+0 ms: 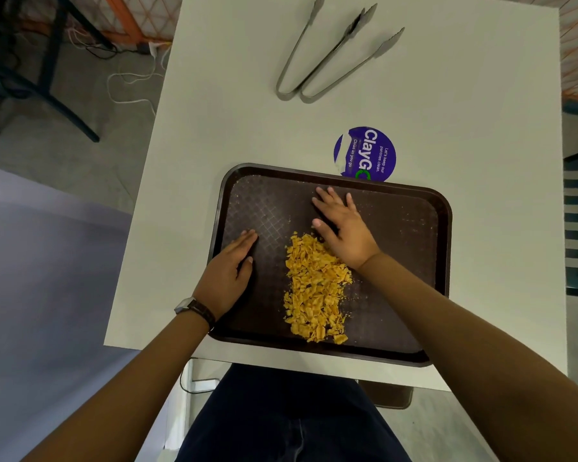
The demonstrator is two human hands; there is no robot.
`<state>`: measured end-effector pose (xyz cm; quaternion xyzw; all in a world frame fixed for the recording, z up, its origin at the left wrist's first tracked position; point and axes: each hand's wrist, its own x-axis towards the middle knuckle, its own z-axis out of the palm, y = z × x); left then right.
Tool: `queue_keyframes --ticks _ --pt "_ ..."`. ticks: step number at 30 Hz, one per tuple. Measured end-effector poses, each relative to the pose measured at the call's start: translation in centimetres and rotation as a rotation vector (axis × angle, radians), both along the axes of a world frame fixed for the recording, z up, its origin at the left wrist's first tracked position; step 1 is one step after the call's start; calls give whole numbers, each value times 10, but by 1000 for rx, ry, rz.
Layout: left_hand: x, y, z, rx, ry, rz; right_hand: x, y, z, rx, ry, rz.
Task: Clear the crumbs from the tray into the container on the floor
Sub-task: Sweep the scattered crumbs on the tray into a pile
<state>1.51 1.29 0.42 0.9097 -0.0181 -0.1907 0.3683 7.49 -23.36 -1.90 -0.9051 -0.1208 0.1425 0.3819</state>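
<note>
Gathering is judged the step in hand: crumbs are heaped mid-tray between the flat, empty left hand and right hand; tipping floorward is called for next.

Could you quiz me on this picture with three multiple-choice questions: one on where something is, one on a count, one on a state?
1. Where does the pile of yellow crumbs lie?
A. on the dark brown plastic tray
B. on the bare white table
C. on the floor

2. How many pairs of metal tongs are there?
A. one
B. two
C. four

3. How is the right hand?
A. clenched in a fist
B. gripping tongs
C. open, flat on the tray

Answers: 1 A, the crumbs sit within the tray's rim; 2 B, two pairs lie side by side; 3 C, its fingers are spread beside the crumbs.
</note>
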Motion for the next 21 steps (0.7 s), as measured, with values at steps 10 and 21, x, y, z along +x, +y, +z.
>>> queue_keyframes --ticks 10,21 --pt "0 -5 3 -41 4 54 -45 -6 16 301 117 -123" --pt "-3 -14 6 -37 -8 67 -57 -77 -12 -414 17 -500"
